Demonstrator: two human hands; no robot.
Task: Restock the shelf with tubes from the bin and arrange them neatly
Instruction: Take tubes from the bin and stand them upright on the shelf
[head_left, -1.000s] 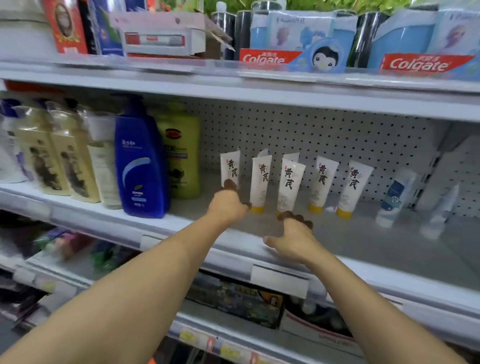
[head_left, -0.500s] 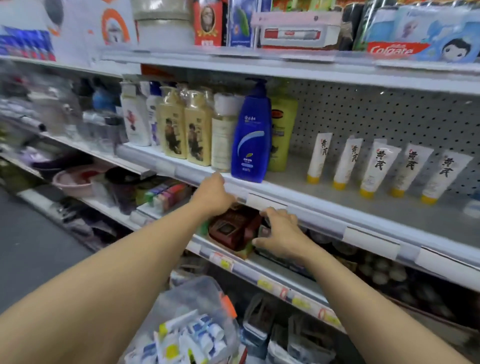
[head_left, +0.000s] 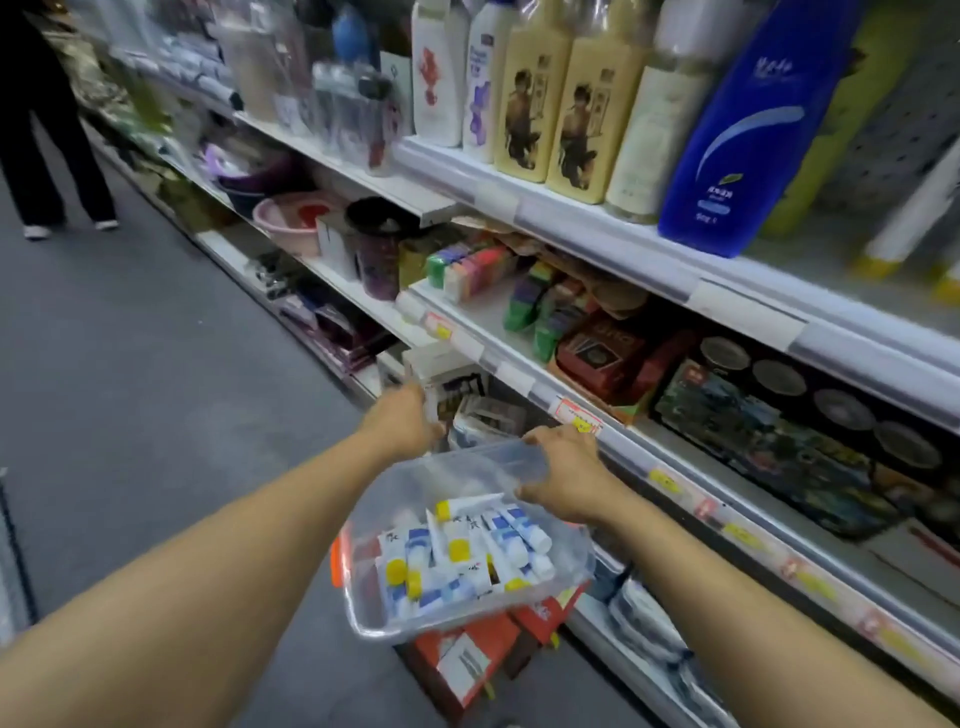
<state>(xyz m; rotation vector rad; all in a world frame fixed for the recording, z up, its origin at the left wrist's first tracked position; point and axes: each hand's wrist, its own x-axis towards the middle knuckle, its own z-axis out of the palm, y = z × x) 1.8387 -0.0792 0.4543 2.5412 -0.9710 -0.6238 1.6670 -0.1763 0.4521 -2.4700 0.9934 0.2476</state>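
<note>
Both hands, the left hand (head_left: 402, 423) and right hand (head_left: 563, 475), seemingly grasp the far rim of the bin (head_left: 363, 618), whose many tubes (head_left: 462, 556) await shelving.

1. Two bare forearms reach forward and downward from the lower corners of the view, converging toward the middle.
2. The left hand (head_left: 402, 423) is extended furthest, seen from the back, with its fingers pointing away and mostly hidden; whether they curl round anything cannot be told.
3. The right hand (head_left: 563, 475) sits just right of the left, knuckles up, its thumb and fingers forming a grip on the far rim of the clear bin (head_left: 363, 618).
</note>
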